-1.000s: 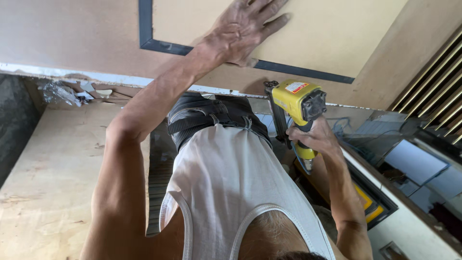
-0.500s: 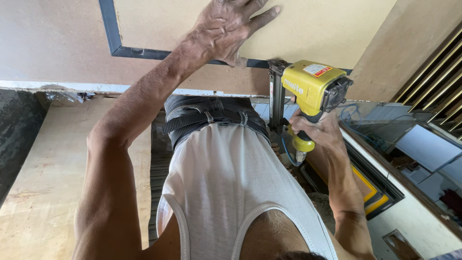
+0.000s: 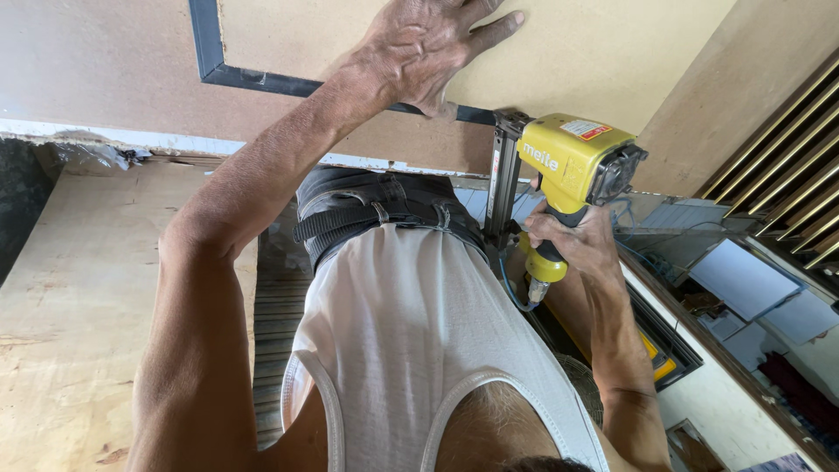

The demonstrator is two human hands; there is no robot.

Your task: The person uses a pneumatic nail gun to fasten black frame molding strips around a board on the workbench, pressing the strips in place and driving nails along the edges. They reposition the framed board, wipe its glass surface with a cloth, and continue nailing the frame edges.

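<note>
My left hand (image 3: 434, 48) lies flat with fingers spread on a pale board panel (image 3: 594, 52), pressing it against the brown wall board. A dark metal frame strip (image 3: 262, 81) runs along the panel's lower edge and up its left side. My right hand (image 3: 572, 240) grips the handle of a yellow pneumatic nail gun (image 3: 572, 162). The gun's dark nose and magazine (image 3: 502, 179) touch the strip just right of my left thumb. A blue air hose (image 3: 511, 293) hangs from the handle's base.
My white vest and dark trousers with a belt (image 3: 384, 205) fill the middle. Plywood sheets (image 3: 96, 288) lie at the left. Slatted wood panelling (image 3: 791, 192) stands at the right, with white boards (image 3: 738, 271) and a yellow-edged case (image 3: 660, 354) below.
The nail gun has risen and moved right, from beside my hip up to the dark strip. My left hand stays pressed on the panel as the view shifts.
</note>
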